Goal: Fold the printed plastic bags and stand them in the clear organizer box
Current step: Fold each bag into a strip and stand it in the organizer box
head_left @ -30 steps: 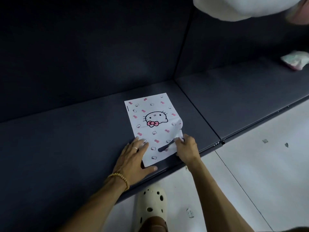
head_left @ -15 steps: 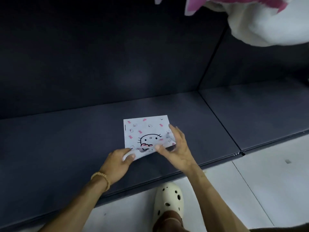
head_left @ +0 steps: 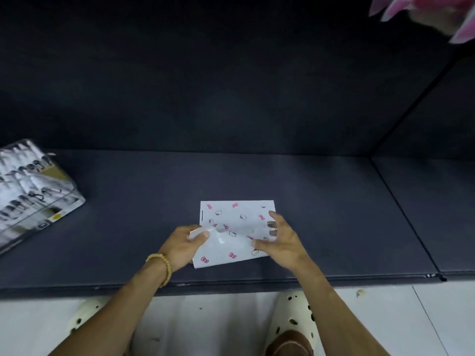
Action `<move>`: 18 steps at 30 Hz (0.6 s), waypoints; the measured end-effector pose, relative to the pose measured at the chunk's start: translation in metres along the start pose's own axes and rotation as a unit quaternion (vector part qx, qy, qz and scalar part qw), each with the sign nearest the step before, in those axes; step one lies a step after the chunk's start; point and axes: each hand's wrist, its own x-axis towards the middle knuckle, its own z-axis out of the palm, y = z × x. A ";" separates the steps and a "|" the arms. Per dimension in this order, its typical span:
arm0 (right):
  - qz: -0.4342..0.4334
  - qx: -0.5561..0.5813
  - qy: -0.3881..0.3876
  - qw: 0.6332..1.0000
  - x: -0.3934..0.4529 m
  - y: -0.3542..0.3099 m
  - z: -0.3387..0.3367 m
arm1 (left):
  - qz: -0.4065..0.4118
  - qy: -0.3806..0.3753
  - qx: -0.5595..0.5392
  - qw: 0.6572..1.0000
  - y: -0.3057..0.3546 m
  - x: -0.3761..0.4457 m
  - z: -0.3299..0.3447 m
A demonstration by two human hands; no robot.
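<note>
**Ana:** Shelf (head_left: 321, 214) first, since it is carrying everything: a dark, flat surface running the whole width of the view, with pale floor (head_left: 205, 327) showing below its front edge.

**Ben:** And the clear organizer box (head_left: 33, 191)?

**Ana:** It is sitting at the far left of the shelf, well apart from the hands, tilted, with what look like folded printed bags already standing in it. It is blurred, so I cannot count them.

**Ben:** Where is the bag being worked on?

**Ana:** The printed plastic bag (head_left: 237, 214) is lying on the shelf near its front edge, right between the two hands. Its near part is being turned up and over the far part, so the crease is running left to right.

**Ben:** What are the hands doing?

**Ana:** The left hand (head_left: 183, 246) is pinching the bag's left edge, thumb and fingers curled on the plastic. The right hand (head_left: 279, 242) is holding the right edge, thumb pressing on the folded flap, fingers spread and partly behind the translucent sheet.

**Ben:** Which matters for the next move?

**Ana:** I judge the fold is only partly laid. The bag's long axis is lying across the person, and the box is lying off to the left, so the left hand is the nearer one for carrying the folded bag over.
</note>
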 end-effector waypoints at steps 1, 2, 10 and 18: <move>0.010 -0.016 0.008 1.000 0.004 0.001 0.004 | 0.003 0.016 0.011 1.000 -0.003 0.001 0.000; 0.018 -0.039 0.016 0.999 0.007 0.001 0.008 | 0.004 0.032 0.013 0.999 -0.005 0.003 0.001; 0.079 -0.108 0.083 0.988 0.027 0.001 0.017 | 0.014 -0.015 -0.019 1.000 -0.014 0.013 -0.001; 0.064 -0.080 0.170 0.980 0.028 -0.001 0.029 | 0.037 0.028 0.034 0.998 -0.012 0.025 0.009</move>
